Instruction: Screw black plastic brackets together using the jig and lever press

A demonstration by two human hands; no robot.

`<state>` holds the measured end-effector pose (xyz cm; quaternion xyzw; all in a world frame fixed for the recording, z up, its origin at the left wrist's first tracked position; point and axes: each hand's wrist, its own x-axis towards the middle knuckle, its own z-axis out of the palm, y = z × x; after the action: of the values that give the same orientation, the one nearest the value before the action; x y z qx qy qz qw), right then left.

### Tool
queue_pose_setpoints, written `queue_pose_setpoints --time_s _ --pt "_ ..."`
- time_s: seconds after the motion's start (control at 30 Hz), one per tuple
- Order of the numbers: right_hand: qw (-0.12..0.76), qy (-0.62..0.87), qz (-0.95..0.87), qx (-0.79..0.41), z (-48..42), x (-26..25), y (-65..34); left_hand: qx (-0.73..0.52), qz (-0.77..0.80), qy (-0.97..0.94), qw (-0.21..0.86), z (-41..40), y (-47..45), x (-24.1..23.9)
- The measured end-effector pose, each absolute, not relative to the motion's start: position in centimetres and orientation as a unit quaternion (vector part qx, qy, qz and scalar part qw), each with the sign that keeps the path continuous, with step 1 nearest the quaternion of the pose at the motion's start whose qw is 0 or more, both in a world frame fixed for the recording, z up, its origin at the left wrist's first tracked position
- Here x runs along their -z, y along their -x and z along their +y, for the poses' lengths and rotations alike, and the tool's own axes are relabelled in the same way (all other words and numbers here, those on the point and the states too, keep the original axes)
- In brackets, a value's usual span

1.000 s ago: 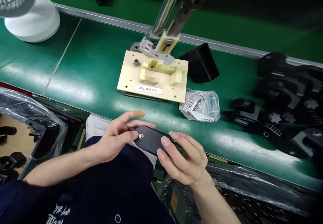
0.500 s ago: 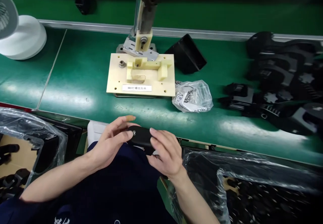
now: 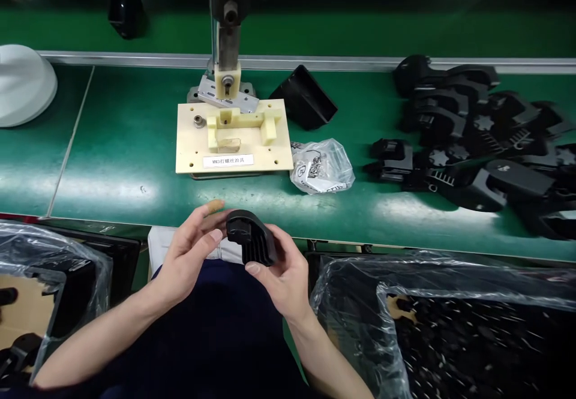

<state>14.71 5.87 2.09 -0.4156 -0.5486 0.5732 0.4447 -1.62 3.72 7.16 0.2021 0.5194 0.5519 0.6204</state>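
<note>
Turning: ribbed black plastic part [image 3: 263, 240] now shows ribs instead of smooth face, apparently exposing its inner side | right hand [image 3: 288, 282]: holding it | left hand [image 3: 185, 261]: digits spread alongside, contact unclear | position: by green workbench's [image 3: 130, 174] front edge
</note>
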Motion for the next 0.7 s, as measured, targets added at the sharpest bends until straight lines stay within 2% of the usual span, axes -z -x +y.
queue_pose_setpoints --time_s 0.2,0.27,0.37,0.43,0.6,0.7 --pt "0.468 0.394 -0.758 -0.228 6.4 -1.9 -15.0 -0.506 0.492 -0.053 0.707 4.4 3.2 -8.1" --pt "0.461 0.378 -0.785 -0.168 6.7 -1.7 -15.5 -0.535 0.497 -0.044 0.682 4.6 5.1 -8.8" --pt "0.471 0.404 -0.767 -0.165 7.0 -1.6 -16.1 -0.671 0.495 -0.073 0.547 4.8 7.7 -9.6" --pt "0.479 0.405 -0.758 -0.180 6.9 -1.6 -16.1 -0.692 0.499 -0.092 0.512 4.9 8.1 -9.7" --pt "0.488 0.364 -0.778 -0.156 6.8 -1.7 -15.4 -0.523 0.470 -0.087 0.705 4.4 6.2 -9.6" --pt "0.486 0.396 -0.765 -0.148 6.7 -1.5 -15.8 -0.598 0.432 -0.080 0.670 4.3 6.7 -10.4"
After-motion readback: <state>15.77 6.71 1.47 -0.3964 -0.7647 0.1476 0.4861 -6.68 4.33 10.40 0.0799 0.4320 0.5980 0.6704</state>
